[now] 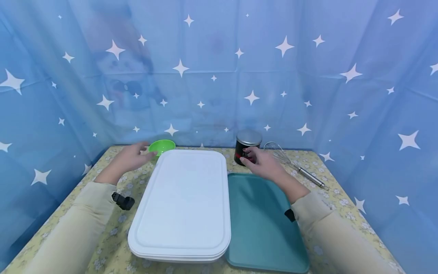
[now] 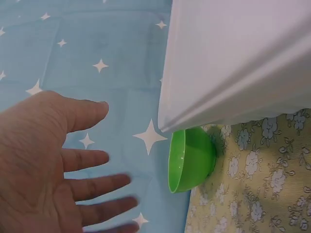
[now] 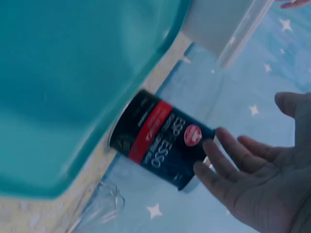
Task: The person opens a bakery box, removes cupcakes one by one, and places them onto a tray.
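Left hand (image 1: 131, 158) spread open beside green bowl (image 1: 162, 146), contact unclear. Right hand (image 1: 261, 163) open, fingertips at black can (image 1: 247, 146), covering its label. Whisk (image 1: 294, 165) handle partly blurred.

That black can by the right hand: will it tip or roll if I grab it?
The black can stands upright on the table and looks short and wide, so it probably resists tipping. Its round wall would likely roll if knocked over. The printed surface looks smooth, perhaps slippery; the right hand has its fingers at the wall, not yet wrapped round it.
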`<state>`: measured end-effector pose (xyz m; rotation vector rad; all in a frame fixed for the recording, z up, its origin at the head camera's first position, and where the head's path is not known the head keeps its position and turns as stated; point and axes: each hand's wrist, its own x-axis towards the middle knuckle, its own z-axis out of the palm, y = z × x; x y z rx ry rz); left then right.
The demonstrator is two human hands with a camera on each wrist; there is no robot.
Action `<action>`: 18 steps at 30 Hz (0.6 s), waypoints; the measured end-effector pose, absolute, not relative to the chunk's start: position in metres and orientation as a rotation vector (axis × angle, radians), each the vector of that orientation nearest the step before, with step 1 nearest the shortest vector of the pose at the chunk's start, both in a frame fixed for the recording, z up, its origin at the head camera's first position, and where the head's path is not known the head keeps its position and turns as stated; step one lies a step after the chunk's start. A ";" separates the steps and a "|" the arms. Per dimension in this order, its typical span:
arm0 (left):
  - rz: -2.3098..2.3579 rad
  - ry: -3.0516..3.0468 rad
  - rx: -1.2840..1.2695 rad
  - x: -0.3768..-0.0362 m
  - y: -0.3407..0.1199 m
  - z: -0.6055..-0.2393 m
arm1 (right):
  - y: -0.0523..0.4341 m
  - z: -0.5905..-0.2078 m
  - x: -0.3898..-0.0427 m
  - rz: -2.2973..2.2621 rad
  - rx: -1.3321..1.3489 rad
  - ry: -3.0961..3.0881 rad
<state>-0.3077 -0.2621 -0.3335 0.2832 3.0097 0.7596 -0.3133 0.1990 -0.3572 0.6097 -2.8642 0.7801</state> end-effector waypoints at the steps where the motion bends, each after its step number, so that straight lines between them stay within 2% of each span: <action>1: 0.791 2.993 0.280 -0.306 -0.262 -0.335 | 0.198 -0.359 -0.312 0.834 0.619 -2.864; 9: 0.991 2.758 0.254 -0.289 -0.260 -0.337 | 0.182 -0.371 -0.302 1.032 0.659 -2.923; 18: 1.019 2.660 0.224 -0.287 -0.254 -0.344 | 0.166 -0.381 -0.292 1.216 0.806 -3.014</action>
